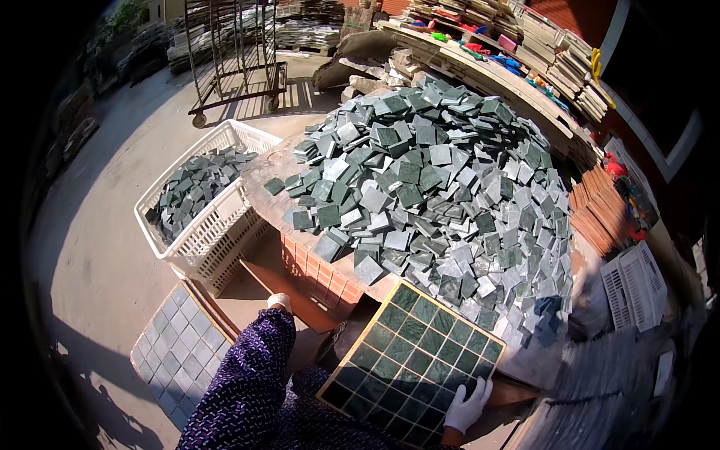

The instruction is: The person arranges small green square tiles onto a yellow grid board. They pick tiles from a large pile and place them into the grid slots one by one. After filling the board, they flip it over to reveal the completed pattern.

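A square wooden grid tray (409, 364) filled with dark green stone tiles tilts against the near edge of the table. My right hand (468, 406), in a white glove, grips the tray's lower right edge. My left hand (279, 301), also in a white glove, reaches down beside the table's brick-patterned side; its fingers are mostly hidden behind my purple patterned sleeve (244, 382). A large heap of loose green and grey square tiles (435, 187) covers the table above the tray.
A white plastic crate (206, 229) holding green tiles stands at the left of the table. A finished sheet of pale grey tiles (176, 352) lies on the concrete floor. A wheeled metal rack (232, 52) stands behind. Stacked boards and another white crate (634, 289) are at right.
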`<state>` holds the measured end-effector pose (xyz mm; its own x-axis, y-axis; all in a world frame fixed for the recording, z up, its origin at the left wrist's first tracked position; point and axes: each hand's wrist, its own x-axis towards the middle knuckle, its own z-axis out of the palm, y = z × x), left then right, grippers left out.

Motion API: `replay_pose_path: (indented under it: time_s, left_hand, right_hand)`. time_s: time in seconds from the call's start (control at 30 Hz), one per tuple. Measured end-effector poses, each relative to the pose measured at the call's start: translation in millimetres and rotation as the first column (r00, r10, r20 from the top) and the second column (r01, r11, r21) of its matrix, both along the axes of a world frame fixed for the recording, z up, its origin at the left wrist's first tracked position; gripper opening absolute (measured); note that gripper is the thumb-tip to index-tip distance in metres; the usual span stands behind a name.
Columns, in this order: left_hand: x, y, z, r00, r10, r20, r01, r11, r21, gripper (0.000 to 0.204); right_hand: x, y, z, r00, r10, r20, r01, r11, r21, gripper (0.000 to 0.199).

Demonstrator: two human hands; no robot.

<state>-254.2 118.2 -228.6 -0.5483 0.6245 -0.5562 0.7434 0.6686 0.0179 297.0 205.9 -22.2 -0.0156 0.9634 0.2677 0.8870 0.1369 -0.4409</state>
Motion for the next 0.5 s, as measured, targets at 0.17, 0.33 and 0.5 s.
replay_pose_path:
  time_s: [0.17, 0.33, 0.5]
  left_hand:
    - [24.7, -60.2, 176.5, 0.994, 0.024, 0.104, -0.064, 0.917, 0.393, 0.024]
    - [65.8, -166.0, 316.2, 0.099, -0.020, 0.995, -0.966, -0.241, 0.091, 0.026]
    - [145.3, -226.1, 383.7, 0.496, 0.047, 0.867, -0.838, -0.237, 0.493, 0.030]
  right_hand:
    - [6.9, -9.6, 10.7, 0.993, -0.085, 0.085, 0.074, 0.989, 0.126, 0.044]
    - [-16.5, -21.9, 43.3, 0.903, 0.288, -0.319, -0.242, 0.954, 0.176, 0.027]
    - [-98.3, -73.7, 82.6, 0.371, 0.019, -0.928, -0.793, 0.526, -0.307, 0.047]
